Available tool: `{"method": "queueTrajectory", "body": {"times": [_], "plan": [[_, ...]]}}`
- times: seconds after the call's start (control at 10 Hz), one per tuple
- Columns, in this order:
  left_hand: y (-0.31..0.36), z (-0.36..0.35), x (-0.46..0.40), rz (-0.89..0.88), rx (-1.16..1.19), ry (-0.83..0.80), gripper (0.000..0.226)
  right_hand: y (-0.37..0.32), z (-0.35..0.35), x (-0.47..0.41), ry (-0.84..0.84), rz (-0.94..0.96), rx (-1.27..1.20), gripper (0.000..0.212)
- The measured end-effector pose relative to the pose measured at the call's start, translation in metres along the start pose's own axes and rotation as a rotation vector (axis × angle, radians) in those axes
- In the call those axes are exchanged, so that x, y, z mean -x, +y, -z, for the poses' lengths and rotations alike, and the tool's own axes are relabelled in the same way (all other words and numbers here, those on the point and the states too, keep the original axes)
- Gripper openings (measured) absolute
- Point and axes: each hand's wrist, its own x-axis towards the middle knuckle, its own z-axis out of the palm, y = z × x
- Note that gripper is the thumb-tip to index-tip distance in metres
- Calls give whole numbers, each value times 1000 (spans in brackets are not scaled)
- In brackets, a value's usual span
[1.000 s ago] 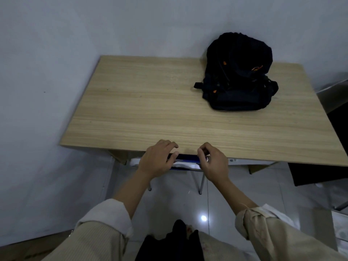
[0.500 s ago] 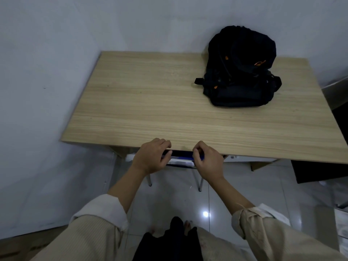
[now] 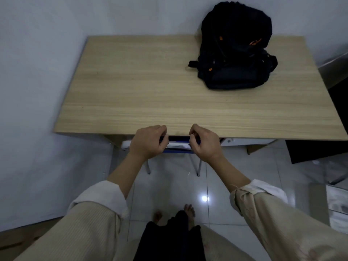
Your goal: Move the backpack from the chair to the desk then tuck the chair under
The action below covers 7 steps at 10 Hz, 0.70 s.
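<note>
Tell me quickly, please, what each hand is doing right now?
Left hand: closed on the chair back.
Right hand: closed on the same chair back.

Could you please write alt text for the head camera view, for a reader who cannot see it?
Two bare hands, left hand and right hand, curl around the top of a chair tucked almost fully under a wooden desk. A black backpack rests on the desk's far right, against the wall.
</note>
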Motion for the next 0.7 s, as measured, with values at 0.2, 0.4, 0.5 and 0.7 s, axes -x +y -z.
{"method": "queueTrajectory", "body": {"times": [0.2,0.4,0.5,0.7], "plan": [[6,-3,3,-25,-89,90,28,-5,-3,6,8,4,140,27],[21,-12,17,178,-55,103,41,-18,-8,33,-30,-62,378,46],[28,-17,41,193,0,70,51,-20,-10,64,-23,-77,381,41],[45,-13,112,135,24,8,70,-39,-12,105,-70,-152,435,68]]}}
